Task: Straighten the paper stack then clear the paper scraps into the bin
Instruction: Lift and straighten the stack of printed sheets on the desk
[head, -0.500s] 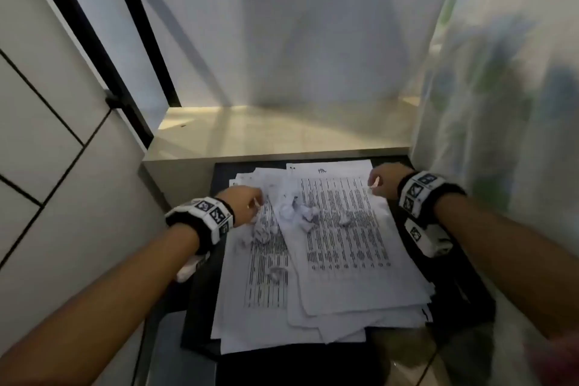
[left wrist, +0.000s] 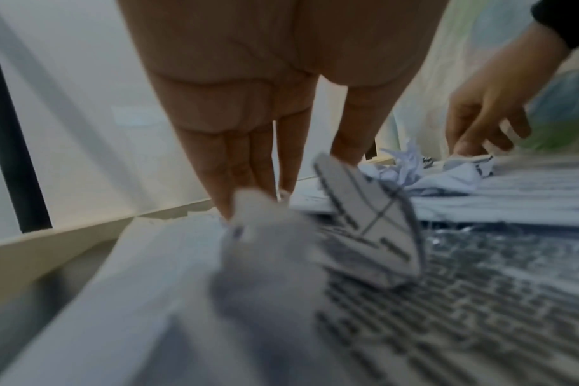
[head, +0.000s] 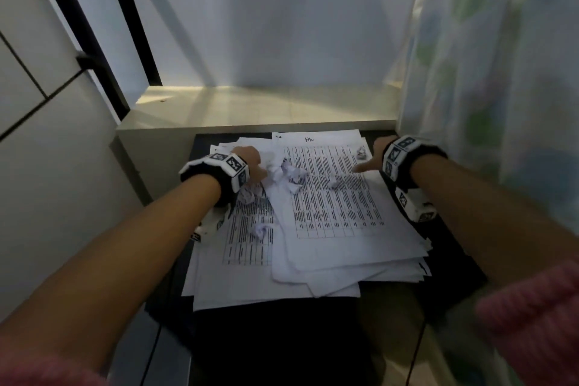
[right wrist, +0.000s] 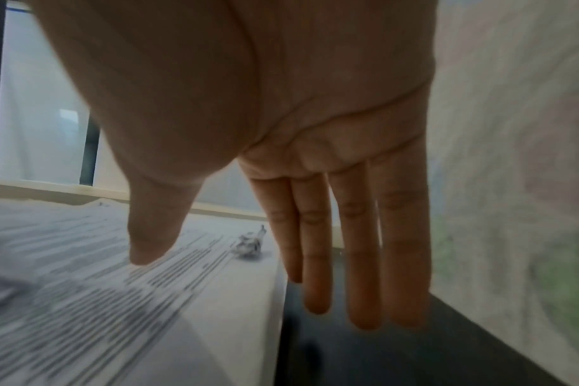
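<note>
1. The paper stack (head: 329, 229) lies fanned and askew on a dark worktop (head: 454, 276), its printed sheets overlapping at different angles.
2. Several crumpled paper scraps (head: 291, 175) lie on the upper left part of the stack; one more scrap (head: 361, 152) lies near the far right corner of the top sheet.
3. The left hand (head: 250, 166) is at the far left of the stack, beside the cluster of scraps. In the left wrist view its fingers (left wrist: 228, 167) point straight down and lie pressed together, tips at the paper; a scrap hides the tips, so a pinch cannot be confirmed.
4. The right hand (head: 376, 157) is at the right edge of the stack. Its grip is spread: the thumb (right wrist: 152, 235) rests on the top sheet and the straight fingers (right wrist: 363, 261) hang past the edge over the worktop.
5. A pale ledge (head: 250, 110) runs behind the worktop; a patterned curtain (head: 501, 72) hangs at the right.
</note>
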Demonstrator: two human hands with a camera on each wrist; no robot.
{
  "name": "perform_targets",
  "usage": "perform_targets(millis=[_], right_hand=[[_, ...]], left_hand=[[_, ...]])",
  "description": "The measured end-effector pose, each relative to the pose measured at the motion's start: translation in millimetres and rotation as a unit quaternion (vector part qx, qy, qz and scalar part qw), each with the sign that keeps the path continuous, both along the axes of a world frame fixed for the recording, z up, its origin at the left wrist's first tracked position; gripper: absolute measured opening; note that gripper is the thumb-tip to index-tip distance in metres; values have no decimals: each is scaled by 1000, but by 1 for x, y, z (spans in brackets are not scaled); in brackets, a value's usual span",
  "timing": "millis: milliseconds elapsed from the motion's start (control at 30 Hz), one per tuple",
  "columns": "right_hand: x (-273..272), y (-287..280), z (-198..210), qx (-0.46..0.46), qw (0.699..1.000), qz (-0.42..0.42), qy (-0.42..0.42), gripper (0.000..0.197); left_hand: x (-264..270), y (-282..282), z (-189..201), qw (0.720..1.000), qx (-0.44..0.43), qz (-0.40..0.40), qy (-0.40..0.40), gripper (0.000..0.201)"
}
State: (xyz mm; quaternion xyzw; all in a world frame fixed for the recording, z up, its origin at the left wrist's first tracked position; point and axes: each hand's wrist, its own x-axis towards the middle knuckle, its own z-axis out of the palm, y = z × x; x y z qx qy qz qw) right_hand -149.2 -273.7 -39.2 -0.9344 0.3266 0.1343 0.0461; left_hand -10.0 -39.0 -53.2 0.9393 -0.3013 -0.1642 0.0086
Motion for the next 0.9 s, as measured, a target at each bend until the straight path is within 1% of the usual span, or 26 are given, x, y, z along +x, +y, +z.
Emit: perform_targets(millis=[67, 133, 167, 233, 333, 433, 533, 567, 633, 767, 833, 900], right_hand=[[-2, 1, -11, 5, 1000, -4, 16, 69], [-1, 0, -16, 14, 1000, -1, 22, 82], [0, 3, -15, 20, 1000, -4, 19, 79], [1, 9, -14, 29, 999, -11, 16, 67], [3, 12, -18, 48, 998, -30, 0, 64], [2, 10, -21, 89, 994, -61, -25, 61], [2, 8, -25, 152, 981, -89, -80, 57], [3, 7, -26, 161, 977, -95, -99, 54], [4, 7, -24, 168, 970, -105, -140, 46], [3, 10, -4, 168, 961, -83, -202, 39], [1, 11, 6, 182, 947, -73, -253, 41], [-1, 11, 16, 177, 926, -69, -325, 40]], left_hand=[[-7, -2, 0, 1000, 1, 3, 3, 50], [-10, -6, -1, 1000, -21, -4, 19, 48], [-11, -8, 0, 999, -31, -3, 32, 45], [-14, -12, 2, 997, -51, -6, 49, 44], [-15, -17, 9, 992, -99, 2, 82, 41], [-14, -24, 9, 983, -142, 32, 109, 30], [-16, -25, 5, 970, -180, 63, 153, 43], [-16, -25, 5, 964, -191, 75, 169, 45], [-18, -24, 6, 952, -220, 89, 192, 41], [-11, -21, 10, 939, -269, 103, 189, 33], [-9, -20, 15, 929, -299, 113, 185, 34], [-8, -19, 25, 919, -334, 117, 176, 34]])
